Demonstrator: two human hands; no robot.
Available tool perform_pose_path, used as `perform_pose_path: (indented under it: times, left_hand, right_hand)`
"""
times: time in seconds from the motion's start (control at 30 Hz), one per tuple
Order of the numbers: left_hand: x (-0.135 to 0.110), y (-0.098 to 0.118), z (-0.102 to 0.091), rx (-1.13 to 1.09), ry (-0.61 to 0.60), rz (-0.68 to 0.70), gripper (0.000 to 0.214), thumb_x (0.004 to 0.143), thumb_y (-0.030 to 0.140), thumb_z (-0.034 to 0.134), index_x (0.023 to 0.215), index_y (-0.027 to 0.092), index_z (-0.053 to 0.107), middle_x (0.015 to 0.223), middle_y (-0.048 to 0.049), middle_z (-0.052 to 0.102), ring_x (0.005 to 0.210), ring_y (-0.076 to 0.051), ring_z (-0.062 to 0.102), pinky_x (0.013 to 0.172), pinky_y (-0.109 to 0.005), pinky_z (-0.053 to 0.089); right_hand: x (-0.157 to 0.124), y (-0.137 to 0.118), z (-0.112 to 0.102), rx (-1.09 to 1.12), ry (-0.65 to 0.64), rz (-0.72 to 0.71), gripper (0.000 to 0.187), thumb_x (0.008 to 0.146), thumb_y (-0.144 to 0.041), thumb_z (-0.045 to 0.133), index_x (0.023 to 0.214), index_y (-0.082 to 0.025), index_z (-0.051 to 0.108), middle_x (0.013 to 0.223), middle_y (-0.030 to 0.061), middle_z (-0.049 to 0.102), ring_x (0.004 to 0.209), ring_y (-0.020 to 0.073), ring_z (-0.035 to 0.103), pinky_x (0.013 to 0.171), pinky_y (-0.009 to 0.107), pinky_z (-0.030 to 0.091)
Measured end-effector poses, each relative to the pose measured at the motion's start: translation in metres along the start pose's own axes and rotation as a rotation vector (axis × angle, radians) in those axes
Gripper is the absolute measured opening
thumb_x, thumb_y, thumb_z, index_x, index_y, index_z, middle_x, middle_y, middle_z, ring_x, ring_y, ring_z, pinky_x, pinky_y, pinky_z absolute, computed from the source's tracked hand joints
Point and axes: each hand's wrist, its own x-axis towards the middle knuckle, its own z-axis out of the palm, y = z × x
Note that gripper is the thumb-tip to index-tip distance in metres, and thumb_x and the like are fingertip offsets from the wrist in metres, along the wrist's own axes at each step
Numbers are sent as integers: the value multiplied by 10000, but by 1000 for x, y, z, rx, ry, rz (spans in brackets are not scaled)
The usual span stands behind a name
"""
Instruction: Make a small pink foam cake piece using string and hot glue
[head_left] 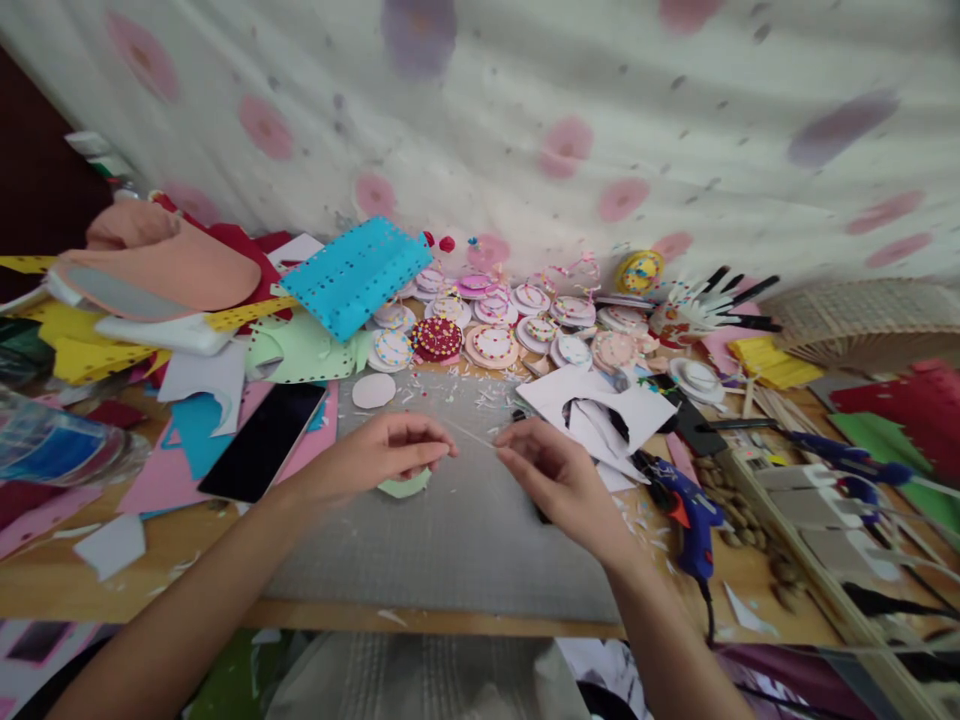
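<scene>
Above the grey cutting mat [450, 560], a thin pale strip [472, 434] stretches between my two hands. One end is pinched in the fingers of my left hand [405, 450]. My right hand [551, 478] grips the other end between thumb and fingertips. Partly hidden beneath my left hand lies a light green piece [405, 486]. A white disc [373, 390] rests near the mat's back edge. Behind it stand several small round hat-like pieces trimmed with coloured beads, among them a dark red one [437, 340].
A blue glue gun [694, 515] and a power strip [795, 520] are at the right. Cut white sheets [600, 400] lie beside my right hand. A phone [264, 442], coloured foam scraps and a plastic bottle [52, 440] occupy the left. A patterned curtain [480, 110] hangs behind.
</scene>
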Motion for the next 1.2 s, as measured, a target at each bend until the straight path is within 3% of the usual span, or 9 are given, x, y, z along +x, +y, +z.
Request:
perform_pose_path:
  times: [0.2,0.5,0.63,0.77,0.97,1.2]
  left_hand:
    - [-2,1,4,58,-4,-7,226,791,353,660,915,175,722,751,-4,663,628,-98,534,544,-189,375]
    - [-14,-5,11,317,124,122,366,873,463,541,722,154,671,579,30,498,559,-107,451,507,-209,332]
    - [-24,-10,13,394,150,110,342,880,453,546,721,170,654,641,13,566,617,-130,497,540,-220,358]
    - [-33,-12,20,370,165,131,270,891,415,553,836,192,693,798,-12,662,736,-152,571,636,-230,424]
    - [-39,-14,35,319,223,156,310,906,391,523,787,170,704,674,4,595,606,-112,495,532,-210,356]
    - [-44,-13,39,367,212,136,343,910,380,501,767,188,747,644,3,595,580,-115,483,521,-222,324]
  right_hand:
    - [4,4,14,131,-55,11,224,877,-348,608,1022,-178,626,621,-42,465,557,113,401,499,240,297]
    - [-4,-2,11,181,-35,3,200,858,-347,636,966,-193,705,631,-18,518,544,102,419,474,226,311]
    - [-10,-1,12,197,-41,46,205,852,-368,643,944,-205,726,592,-22,502,510,97,388,448,223,285]
    - [-15,3,20,231,-61,82,219,841,-393,653,916,-206,739,593,-15,522,519,103,404,456,225,299]
    - [-22,4,29,289,-121,84,208,853,-372,648,938,-217,756,601,-9,536,540,107,424,485,232,315]
    - [-27,4,27,255,-180,114,253,875,-392,620,1012,-215,737,601,-17,507,525,101,404,465,224,303]
